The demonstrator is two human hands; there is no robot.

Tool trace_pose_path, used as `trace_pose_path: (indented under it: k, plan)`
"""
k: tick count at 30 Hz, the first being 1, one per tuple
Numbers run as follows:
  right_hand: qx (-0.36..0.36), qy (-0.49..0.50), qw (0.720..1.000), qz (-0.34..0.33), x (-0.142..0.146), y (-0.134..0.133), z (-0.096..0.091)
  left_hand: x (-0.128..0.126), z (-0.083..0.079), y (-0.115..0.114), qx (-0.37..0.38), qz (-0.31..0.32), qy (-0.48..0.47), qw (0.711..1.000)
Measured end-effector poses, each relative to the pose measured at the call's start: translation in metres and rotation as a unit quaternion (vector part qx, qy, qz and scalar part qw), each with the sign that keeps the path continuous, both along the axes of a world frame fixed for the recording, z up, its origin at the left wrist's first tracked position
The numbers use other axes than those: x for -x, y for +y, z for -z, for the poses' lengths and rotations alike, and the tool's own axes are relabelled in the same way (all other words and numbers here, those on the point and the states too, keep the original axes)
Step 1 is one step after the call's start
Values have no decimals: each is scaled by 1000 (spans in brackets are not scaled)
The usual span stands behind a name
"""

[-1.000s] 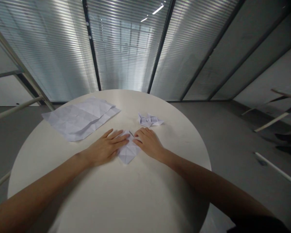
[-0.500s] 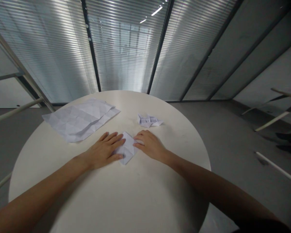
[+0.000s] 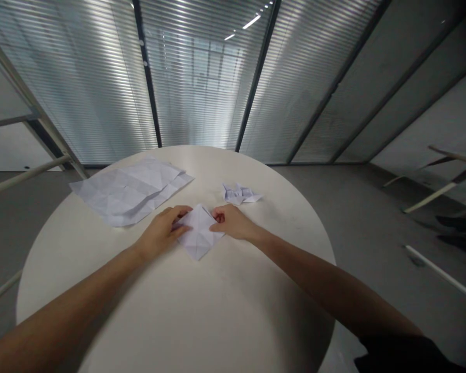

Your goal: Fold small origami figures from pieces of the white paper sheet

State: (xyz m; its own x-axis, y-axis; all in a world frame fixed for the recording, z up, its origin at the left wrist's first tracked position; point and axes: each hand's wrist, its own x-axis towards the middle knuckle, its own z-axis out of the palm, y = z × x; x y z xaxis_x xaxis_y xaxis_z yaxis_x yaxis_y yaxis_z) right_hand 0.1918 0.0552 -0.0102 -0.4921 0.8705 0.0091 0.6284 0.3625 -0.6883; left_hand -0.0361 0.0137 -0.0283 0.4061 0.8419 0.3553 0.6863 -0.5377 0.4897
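A small folded paper square point(image 3: 199, 235), white and creased, lies like a diamond in front of me with one corner pointing my way. At its left corner, my left hand point(image 3: 166, 225) grips the edge, thumb on top and fingers curled behind. My right hand point(image 3: 233, 221) pinches the upper right edge between thumb and curled fingers. Some fingertips are hidden by the paper. Just beyond my right hand sits a folded paper piece point(image 3: 239, 194) with raised points.
Large creased paper sheets point(image 3: 128, 191) overlap at the far left of the round white table point(image 3: 202, 321). Glass panels with blinds point(image 3: 202, 93) stand behind it. A pale metal frame point(image 3: 27, 176) is on the left, and furniture legs point(image 3: 431, 197) show at the right.
My left hand has gone from lying flat on the folded paper to gripping its left corner. My right fingers have curled in at the upper right edge, and more of the paper shows.
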Motion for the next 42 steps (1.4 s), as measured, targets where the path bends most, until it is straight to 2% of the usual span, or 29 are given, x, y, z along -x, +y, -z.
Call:
trace_pose_path:
  k: [2,4,7,8,10,13,17,20,23,27,30,33,37,42]
  plan:
    - [-39,54,998,3,0,-2,-5,-1,-7,-3,14,-50,-50,997]
    - [-124,103,987,4,-2,-6,-11,0,-13,-6,-30,-72,-77,994]
    - [-272,89,958,-34,-10,-13,-15,4,-18,-8,-166,-28,-40,985]
    - [-303,61,949,-57,-13,-15,-13,6,-18,-8,-193,-6,-7,981]
    - [-333,-9,937,-105,-21,-20,-4,8,-16,-9,-197,42,72,977]
    - [-335,-81,925,-162,-30,-26,12,7,-15,-12,-138,120,157,970]
    - [-292,-78,938,-168,-35,-31,18,5,-17,-13,-59,156,149,975]
    - [-236,-72,960,-130,-31,-30,11,4,-13,-9,-45,128,122,983]
    - [-187,-85,977,-58,-23,-25,6,4,-5,-3,-50,88,121,987]
    - [-161,-61,984,33,-16,-18,9,7,2,1,-33,-2,121,992]
    - [-133,-54,988,51,-15,-15,11,9,3,3,-1,-59,95,994]
    - [-115,-53,991,54,-17,-14,11,11,4,5,42,-63,65,995]
    - [-136,-29,989,46,-20,-13,13,15,8,6,69,-45,29,996]
    - [-251,-63,966,-26,-29,-16,19,21,3,3,-22,32,73,997]
